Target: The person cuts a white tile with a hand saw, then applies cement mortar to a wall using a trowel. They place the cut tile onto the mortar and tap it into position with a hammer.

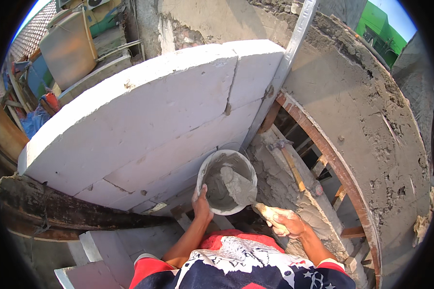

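Note:
My left hand [201, 204] grips the left side of a white plastic bucket [204, 166] of wet grey mortar [219, 190]. My right hand [289, 221] is closed round the mortar-crusted handle of a trowel [264, 211], whose blade is in the bucket, loaded with mortar. Just beyond the bucket stands a wall of white lightweight blocks [154, 120], with narrow joints between the blocks. An upright metal bar [285, 65] runs along its right end.
A grey rendered wall [352, 139] with a rusty brown beam [332, 161] and openings beneath lies to the right. A mortar-smeared ledge [267, 168] slopes beside the bucket. Loose white blocks [106, 260] lie lower left, below a dark beam [48, 207]. A tank [67, 48] stands beyond, upper left.

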Available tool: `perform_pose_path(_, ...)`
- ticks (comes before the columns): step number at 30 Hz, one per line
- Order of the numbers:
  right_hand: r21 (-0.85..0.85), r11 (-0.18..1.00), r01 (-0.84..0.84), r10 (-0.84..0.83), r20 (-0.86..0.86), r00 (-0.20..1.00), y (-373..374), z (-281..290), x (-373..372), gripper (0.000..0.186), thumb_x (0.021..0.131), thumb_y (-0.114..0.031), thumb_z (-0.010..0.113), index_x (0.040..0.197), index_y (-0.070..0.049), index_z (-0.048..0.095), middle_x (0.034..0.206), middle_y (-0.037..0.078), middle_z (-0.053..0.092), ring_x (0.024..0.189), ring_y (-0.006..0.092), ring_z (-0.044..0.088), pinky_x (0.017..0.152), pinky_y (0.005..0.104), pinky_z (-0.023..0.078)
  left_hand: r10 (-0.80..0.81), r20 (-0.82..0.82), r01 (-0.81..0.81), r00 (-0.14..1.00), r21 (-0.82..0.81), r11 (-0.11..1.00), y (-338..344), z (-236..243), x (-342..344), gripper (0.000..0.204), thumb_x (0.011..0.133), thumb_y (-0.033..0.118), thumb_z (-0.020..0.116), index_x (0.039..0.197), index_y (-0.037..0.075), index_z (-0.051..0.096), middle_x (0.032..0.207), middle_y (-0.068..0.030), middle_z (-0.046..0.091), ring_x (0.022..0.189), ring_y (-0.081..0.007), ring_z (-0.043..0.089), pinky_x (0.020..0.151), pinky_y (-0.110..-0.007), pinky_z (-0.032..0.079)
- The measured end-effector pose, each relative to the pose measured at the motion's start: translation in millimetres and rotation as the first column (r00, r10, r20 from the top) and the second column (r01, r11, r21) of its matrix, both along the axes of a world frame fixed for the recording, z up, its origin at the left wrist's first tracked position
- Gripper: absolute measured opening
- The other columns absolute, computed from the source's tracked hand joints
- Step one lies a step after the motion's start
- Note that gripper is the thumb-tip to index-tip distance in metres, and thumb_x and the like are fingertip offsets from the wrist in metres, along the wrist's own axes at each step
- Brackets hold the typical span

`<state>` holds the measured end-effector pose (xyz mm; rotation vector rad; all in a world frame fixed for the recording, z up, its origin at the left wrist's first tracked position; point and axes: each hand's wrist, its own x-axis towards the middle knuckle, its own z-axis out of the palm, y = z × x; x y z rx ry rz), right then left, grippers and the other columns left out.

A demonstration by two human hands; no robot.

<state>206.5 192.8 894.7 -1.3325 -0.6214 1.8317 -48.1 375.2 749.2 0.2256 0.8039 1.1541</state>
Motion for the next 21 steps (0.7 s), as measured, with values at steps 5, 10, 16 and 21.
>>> perform_pose_path(5,0.409,0.907,0.102,-0.257,0.345,0.903,41.9,127.8,-17.0,0.062,0.104,-0.029,0.059,0.157,0.001,0.044,0.105,0.011,0.064,0.061,0.0121,0.057,0.050,0.0254,0.045,-0.062,-0.070,0.059,0.996,-0.044,0.997,-7.2,-23.8,1.9,0.039,0.105,0.018,0.065,0.141,0.001,0.062,0.133,-0.0094,0.067,0.121,-0.0211,0.061,0.106,-0.037,0.049)
perform_pose_path(10,0.756,0.618,-0.217,-0.720,0.655,0.231,117.3,203.1,-53.9,0.060,0.099,-0.012,0.058,0.156,0.001,0.046,0.116,0.018,0.065,0.068,0.0211,0.064,0.062,0.0346,0.053,-0.123,-0.201,0.117,0.972,-0.041,0.992,-9.4,-59.3,3.1,0.038,0.104,0.020,0.067,0.137,0.001,0.066,0.128,-0.0075,0.068,0.118,-0.0185,0.059,0.106,-0.034,0.044)
perform_pose_path(16,0.486,0.760,-0.432,-0.650,0.578,-0.494,181.3,238.6,-61.3,0.059,0.096,-0.004,0.060,0.154,-0.013,0.053,0.100,0.024,0.058,0.073,0.0430,0.068,0.070,0.0505,0.057,-0.155,-0.231,0.148,0.960,-0.048,0.988,-7.3,-72.0,-3.2,0.040,0.103,0.022,0.069,0.137,0.000,0.066,0.128,-0.0068,0.068,0.118,-0.0180,0.059,0.107,-0.035,0.042)
perform_pose_path(21,0.398,0.855,-0.332,-0.514,0.567,-0.644,199.6,239.7,-65.1,0.062,0.096,-0.005,0.064,0.155,-0.020,0.051,0.100,0.023,0.057,0.078,0.0451,0.068,0.071,0.0543,0.056,-0.163,-0.205,0.163,0.965,-0.017,0.986,3.2,-110.1,-11.3,0.042,0.104,0.019,0.066,0.141,0.001,0.061,0.133,-0.0120,0.066,0.119,-0.0246,0.064,0.102,-0.041,0.052)
